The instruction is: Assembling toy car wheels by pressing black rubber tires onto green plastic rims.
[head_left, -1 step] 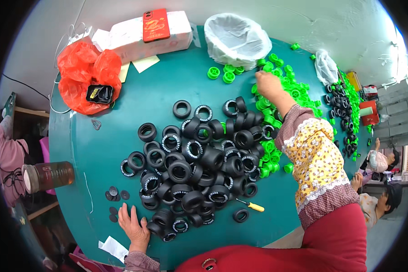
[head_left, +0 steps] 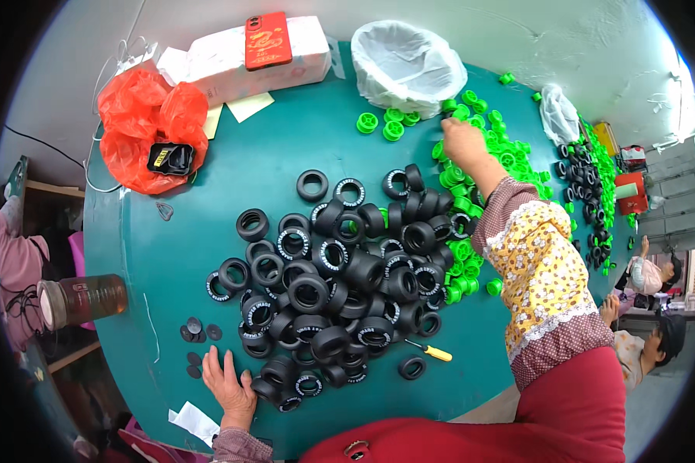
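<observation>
My right hand [head_left: 466, 145] reaches across to the far side of the table, its fingers closed just below a basin lined with a white plastic bag [head_left: 367, 81]. A small dark thing shows at the fingertips, too hidden to name. Beneath and beside that hand spreads a heap of bright green plastic wheel hubs [head_left: 517, 163]. My left hand [head_left: 232, 392] lies on the table with its fingers apart and nothing held. Next to it is a large pile of black toy tyres [head_left: 328, 339], some with white lettering. Several flat black discs [head_left: 195, 332] lie beyond the left fingertips.
A yellow-handled screwdriver [head_left: 438, 353] lies right of the tyres. Far left are a red plastic bag [head_left: 135, 131], a tissue pack [head_left: 309, 46] with a red phone [head_left: 269, 42] on top, and a lidded bottle [head_left: 93, 299] at the table's edge. Other people [head_left: 649, 347] sit at the right.
</observation>
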Available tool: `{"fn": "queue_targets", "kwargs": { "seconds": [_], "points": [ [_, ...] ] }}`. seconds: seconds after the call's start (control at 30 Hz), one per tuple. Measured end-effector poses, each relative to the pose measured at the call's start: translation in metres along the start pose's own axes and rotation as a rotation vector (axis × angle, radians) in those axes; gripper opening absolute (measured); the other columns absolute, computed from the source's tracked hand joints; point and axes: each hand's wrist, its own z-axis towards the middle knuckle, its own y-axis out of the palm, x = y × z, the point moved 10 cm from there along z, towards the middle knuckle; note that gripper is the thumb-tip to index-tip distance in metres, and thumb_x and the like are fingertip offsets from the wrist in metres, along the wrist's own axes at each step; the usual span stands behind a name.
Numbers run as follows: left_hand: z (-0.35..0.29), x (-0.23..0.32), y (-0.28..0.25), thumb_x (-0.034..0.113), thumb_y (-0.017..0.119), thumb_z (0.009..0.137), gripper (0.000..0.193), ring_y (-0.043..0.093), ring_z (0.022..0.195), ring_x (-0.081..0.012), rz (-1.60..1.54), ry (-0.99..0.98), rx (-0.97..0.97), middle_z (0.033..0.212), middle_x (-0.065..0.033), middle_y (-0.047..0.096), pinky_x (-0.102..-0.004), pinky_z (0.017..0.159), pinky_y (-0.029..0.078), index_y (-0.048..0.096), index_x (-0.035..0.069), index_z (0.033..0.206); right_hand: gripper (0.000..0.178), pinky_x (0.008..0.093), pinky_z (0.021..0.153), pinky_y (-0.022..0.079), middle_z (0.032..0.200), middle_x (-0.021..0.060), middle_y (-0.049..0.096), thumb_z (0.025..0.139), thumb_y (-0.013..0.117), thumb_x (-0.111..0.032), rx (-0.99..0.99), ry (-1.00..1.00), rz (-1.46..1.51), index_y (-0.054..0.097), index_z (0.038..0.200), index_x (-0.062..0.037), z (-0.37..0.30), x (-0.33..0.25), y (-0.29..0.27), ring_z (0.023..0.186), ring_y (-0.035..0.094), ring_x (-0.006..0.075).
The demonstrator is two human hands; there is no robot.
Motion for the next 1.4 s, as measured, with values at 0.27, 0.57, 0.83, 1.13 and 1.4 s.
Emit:
{"fn": "queue_targets", "kwargs": {
  "seconds": [0.27, 0.57, 0.83, 1.13, 1.4],
  "points": [
    [-0.003, -0.002, 0.002, 0.019, 0.052, 0.077, 0.043, 0.032, 0.117, -0.0405, 0.053, 0.024, 0.023, 0.129, -0.0211, 0.035, -0.0510, 0.096, 0.024, 0.045, 0.003, 0.116, 0.018, 0.0408, 0.071, 0.050, 0.092, 0.0168, 0.060, 0.078, 0.047, -0.010, -0.113, 0.364, 0.033, 0.054, 0.092, -0.0030, 0.013, 0.022, 0.000, 0.083, 0.061, 0.0317],
    [0.001, 0.004, -0.005, 0.019, 0.056, 0.072, 0.045, 0.035, 0.115, -0.0390, 0.043, 0.046, 0.043, 0.127, -0.0204, 0.037, -0.0491, 0.095, 0.027, 0.048, 0.003, 0.114, 0.021, 0.0444, 0.073, 0.048, 0.087, 0.0164, 0.063, 0.073, 0.050, -0.020, -0.099, 0.380, 0.073, 0.062, 0.086, -0.0083, 0.015, 0.049, 0.010, 0.082, 0.060, 0.0339],
    [0.003, 0.007, -0.006, 0.019, 0.058, 0.072, 0.046, 0.033, 0.116, -0.0368, 0.041, 0.040, 0.039, 0.128, -0.0178, 0.035, -0.0476, 0.095, 0.027, 0.048, 0.005, 0.114, 0.023, 0.0446, 0.058, 0.045, 0.070, 0.0193, 0.059, 0.077, 0.057, -0.024, 0.078, 0.189, 0.316, 0.060, 0.089, -0.0050, -0.029, 0.017, -0.045, 0.066, 0.059, 0.0342],
    [-0.009, 0.008, -0.014, 0.018, 0.055, 0.076, 0.045, 0.032, 0.118, -0.0346, -0.016, 0.080, 0.122, 0.130, -0.0165, 0.034, -0.0466, 0.095, 0.026, 0.046, 0.005, 0.118, 0.014, 0.0337, 0.046, 0.040, 0.060, 0.0137, 0.053, 0.074, 0.062, -0.011, -0.015, 0.058, 0.788, 0.057, 0.085, -0.0037, -0.288, -0.104, -0.127, 0.048, 0.052, 0.0260],
    [-0.009, 0.013, -0.022, 0.015, 0.054, 0.076, 0.044, 0.032, 0.118, -0.0344, -0.033, 0.243, 0.259, 0.129, -0.0166, 0.035, -0.0449, 0.094, 0.029, 0.046, 0.005, 0.118, 0.009, 0.0394, 0.050, 0.047, 0.059, 0.0121, 0.056, 0.075, 0.058, -0.015, -0.097, -0.122, 0.570, 0.054, 0.074, -0.0070, -0.396, -0.224, -0.088, 0.056, 0.058, 0.0285]
  ]
}}
